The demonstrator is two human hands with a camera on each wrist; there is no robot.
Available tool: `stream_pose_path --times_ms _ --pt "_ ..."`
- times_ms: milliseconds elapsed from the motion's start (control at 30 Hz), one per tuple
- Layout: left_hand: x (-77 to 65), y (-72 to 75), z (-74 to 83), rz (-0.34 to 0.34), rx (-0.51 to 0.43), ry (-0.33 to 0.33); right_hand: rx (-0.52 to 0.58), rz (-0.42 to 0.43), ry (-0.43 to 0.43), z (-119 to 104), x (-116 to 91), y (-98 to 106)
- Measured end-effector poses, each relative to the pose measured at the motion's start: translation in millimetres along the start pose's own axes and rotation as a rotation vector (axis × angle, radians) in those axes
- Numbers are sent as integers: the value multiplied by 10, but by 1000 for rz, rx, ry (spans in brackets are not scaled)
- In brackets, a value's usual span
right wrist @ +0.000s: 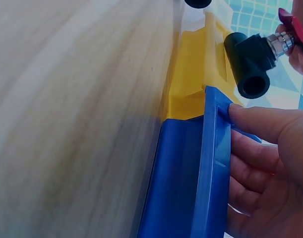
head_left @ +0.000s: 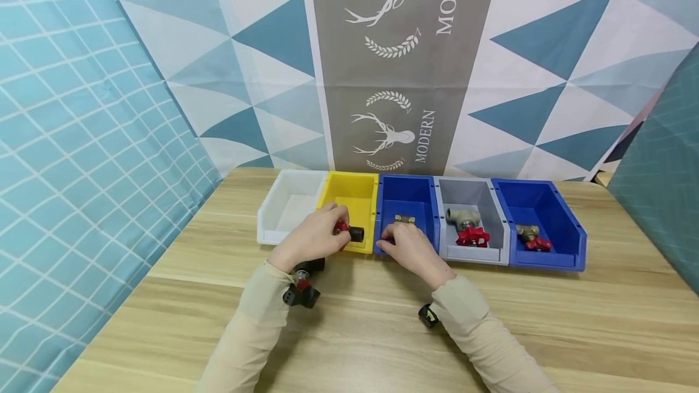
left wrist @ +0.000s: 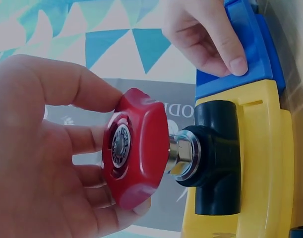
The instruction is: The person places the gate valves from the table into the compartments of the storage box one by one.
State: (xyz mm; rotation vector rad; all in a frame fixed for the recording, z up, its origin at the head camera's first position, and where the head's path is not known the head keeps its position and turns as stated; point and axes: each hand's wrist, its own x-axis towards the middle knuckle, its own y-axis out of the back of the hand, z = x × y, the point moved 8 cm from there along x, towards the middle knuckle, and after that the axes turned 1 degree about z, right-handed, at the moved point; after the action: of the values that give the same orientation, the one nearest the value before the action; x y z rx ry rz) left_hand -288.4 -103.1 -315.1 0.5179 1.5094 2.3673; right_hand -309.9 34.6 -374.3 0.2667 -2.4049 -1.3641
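In the head view my left hand (head_left: pixel 314 230) is over the front of the yellow bin (head_left: pixel 352 184), holding a valve with a black tee-shaped body (head_left: pixel 357 234). Its fingers and thumb grip the rim of the red handwheel (left wrist: pixel 139 148), seen close up in the left wrist view. The black body is just off the yellow bin's front wall. My right hand (head_left: pixel 411 247) rests at the front rim of the blue bin (head_left: pixel 406 190) beside it. The thumb touches that rim (right wrist: pixel 213 163), and the fingers bend loosely inside, holding nothing visible. A brass fitting (head_left: pixel 405 219) lies beyond this hand.
A white bin (head_left: pixel 297 190) stands at the row's left end. To the right, a grey bin (head_left: pixel 464 188) holds a red-wheeled valve (head_left: pixel 464 218), and another blue bin (head_left: pixel 526 193) holds a brass one (head_left: pixel 527 231). By my left wrist is a black object (head_left: pixel 302 297) with a red part.
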Motion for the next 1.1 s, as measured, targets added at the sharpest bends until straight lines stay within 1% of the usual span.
stream_pose_path --times_ms 133,267,533,667,767,833,1000,1100 --pt "75 -5 -67 -6 -16 40 -2 -1 0 5 4 -7" --pt "144 -20 -133 3 -35 67 -2 -4 6 6 8 -21" --pt "297 -99 -249 12 -45 101 3 -8 -3 3 -2 -18" --pt "366 -155 -293 -3 -79 122 3 -4 -1 -2 -4 -16" --pt "411 -196 -319 -4 -102 129 2 -3 1 -1 -3 -19" --pt "438 -220 -329 4 -106 121 -1 -1 1 1 -1 -21" --pt "484 -286 -345 26 -89 99 0 -4 -3 4 -1 -22" --pt "500 -324 -362 35 -91 109 4 -5 -6 2 0 -14"
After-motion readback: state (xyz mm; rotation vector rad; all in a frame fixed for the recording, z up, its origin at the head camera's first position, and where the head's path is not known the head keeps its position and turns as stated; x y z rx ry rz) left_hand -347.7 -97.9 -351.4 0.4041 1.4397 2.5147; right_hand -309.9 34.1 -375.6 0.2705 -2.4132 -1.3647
